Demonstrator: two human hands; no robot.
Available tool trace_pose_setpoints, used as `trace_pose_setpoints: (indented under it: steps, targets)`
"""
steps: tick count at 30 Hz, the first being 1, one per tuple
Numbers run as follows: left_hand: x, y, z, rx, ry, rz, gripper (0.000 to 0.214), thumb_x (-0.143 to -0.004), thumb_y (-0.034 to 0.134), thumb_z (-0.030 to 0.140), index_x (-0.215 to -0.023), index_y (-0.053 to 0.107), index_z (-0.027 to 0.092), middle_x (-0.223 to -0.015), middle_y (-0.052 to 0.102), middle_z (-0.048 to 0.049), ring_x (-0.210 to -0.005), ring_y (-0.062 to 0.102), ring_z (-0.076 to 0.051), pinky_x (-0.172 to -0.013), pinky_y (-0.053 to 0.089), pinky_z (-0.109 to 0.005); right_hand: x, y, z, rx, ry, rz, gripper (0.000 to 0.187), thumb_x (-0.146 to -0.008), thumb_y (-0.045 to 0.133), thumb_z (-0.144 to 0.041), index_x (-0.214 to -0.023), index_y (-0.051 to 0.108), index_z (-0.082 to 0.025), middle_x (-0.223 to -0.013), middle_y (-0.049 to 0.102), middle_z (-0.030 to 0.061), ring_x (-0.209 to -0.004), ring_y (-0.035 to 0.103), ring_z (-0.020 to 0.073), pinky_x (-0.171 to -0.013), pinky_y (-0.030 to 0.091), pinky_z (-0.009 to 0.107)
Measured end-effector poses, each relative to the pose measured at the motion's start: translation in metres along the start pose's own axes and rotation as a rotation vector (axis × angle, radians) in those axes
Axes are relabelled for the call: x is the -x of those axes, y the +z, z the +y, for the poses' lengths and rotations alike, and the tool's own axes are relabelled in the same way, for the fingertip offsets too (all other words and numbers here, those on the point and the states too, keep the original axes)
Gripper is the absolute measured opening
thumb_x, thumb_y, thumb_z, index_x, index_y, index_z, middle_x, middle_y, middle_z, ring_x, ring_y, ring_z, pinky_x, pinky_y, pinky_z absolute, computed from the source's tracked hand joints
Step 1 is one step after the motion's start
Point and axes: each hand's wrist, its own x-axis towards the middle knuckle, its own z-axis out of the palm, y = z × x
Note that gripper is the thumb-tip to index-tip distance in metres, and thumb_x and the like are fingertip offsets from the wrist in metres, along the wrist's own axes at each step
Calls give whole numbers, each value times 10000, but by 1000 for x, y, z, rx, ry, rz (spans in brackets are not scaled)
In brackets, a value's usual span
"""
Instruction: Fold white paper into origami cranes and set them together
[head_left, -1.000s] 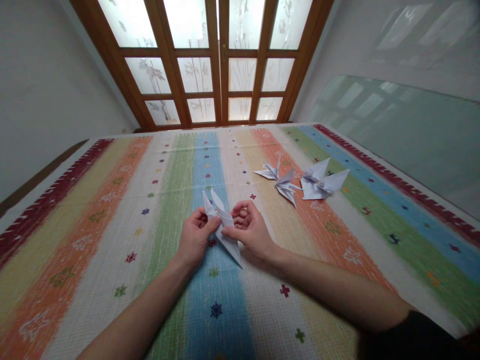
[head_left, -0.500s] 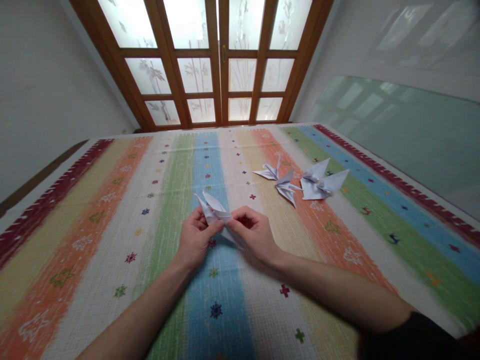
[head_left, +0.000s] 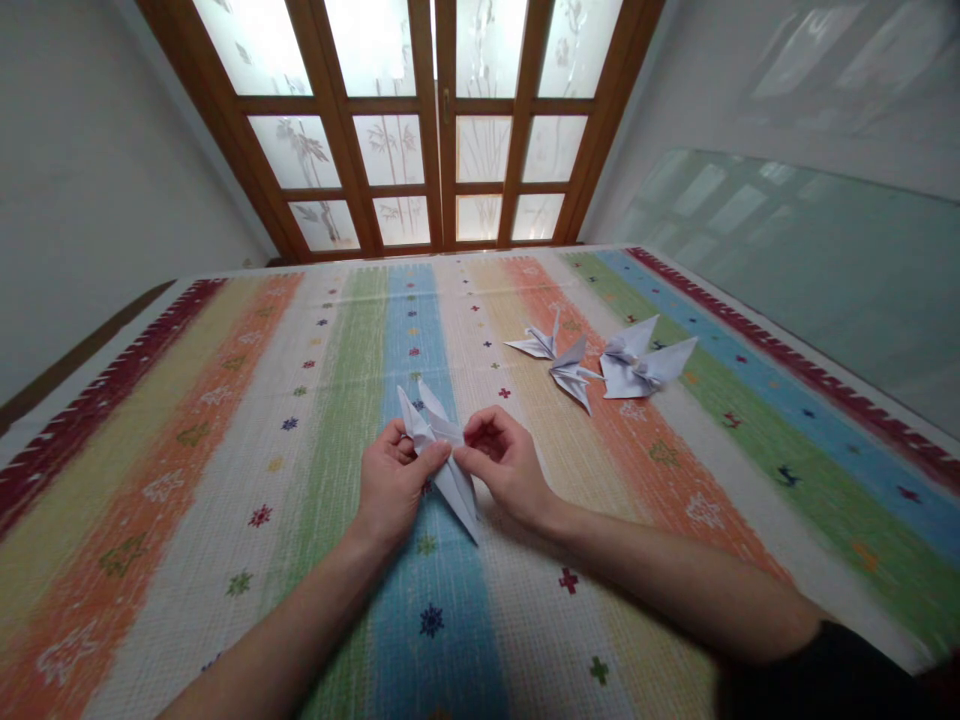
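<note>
Between my two hands is a folded white paper crane (head_left: pixel 454 490), above the blue stripe of the tablecloth. Two slim points of it stick up at the far end, and a longer pointed flap reaches down towards me. My left hand (head_left: pixel 394 480) pinches its left side, thumb on top. My right hand (head_left: pixel 506 465) closes thumb and forefinger on its right edge, the other fingers curled. The fingertips cover the middle of the paper.
Further back on the right lie three other white paper cranes: a small one (head_left: pixel 541 340), another small one (head_left: pixel 574 375) touching or nearly touching it, and a larger one (head_left: pixel 637 360). A striped tablecloth (head_left: pixel 337 400) covers the table. Wooden glazed doors (head_left: pixel 442 150) stand beyond.
The folded paper has turned in my hands, and its long flap now points down towards me. Its two upper tips have shifted slightly right. The other cranes stay put.
</note>
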Motion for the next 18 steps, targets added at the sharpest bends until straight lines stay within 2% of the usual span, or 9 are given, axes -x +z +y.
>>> trace_pose_setpoints:
  steps: [5, 9, 14, 18]
  targets:
    - [7, 8, 6, -15, -24, -44, 445, -564, 874, 347, -841, 580, 159, -617, 661, 22, -517, 600, -107, -506, 473, -203, -8, -2, -5, -18, 27, 31, 329, -667, 761, -332, -945, 630, -215, -770, 591, -14, -641, 528, 119, -603, 441, 269]
    - [13, 13, 8, -51, -53, -71, 433, -566, 874, 343, -847, 605, 154, -693, 698, -16, -602, 650, -142, -579, 513, -240, -9, -3, -8, 32, 39, 13, 220, -682, 751, -339, -834, 669, -202, -680, 598, -19, -604, 526, 120, -595, 442, 275]
    - [17, 15, 7, -116, -55, -64, 372, -596, 847, 339, -798, 595, 155, -669, 689, -16, -562, 621, -127, -534, 483, -221, -6, -2, -10, 19, 46, 14, 177, -710, 724, -338, -819, 700, -201, -751, 677, 17, -648, 582, 142, -620, 470, 292]
    - [16, 14, 5, -144, -68, -69, 347, -588, 839, 316, -776, 593, 160, -648, 680, -10, -522, 592, -114, -501, 456, -210, -7, -3, -11, 35, 25, 42, 172, -754, 686, -373, -730, 664, -204, -698, 658, 9, -633, 574, 138, -618, 478, 290]
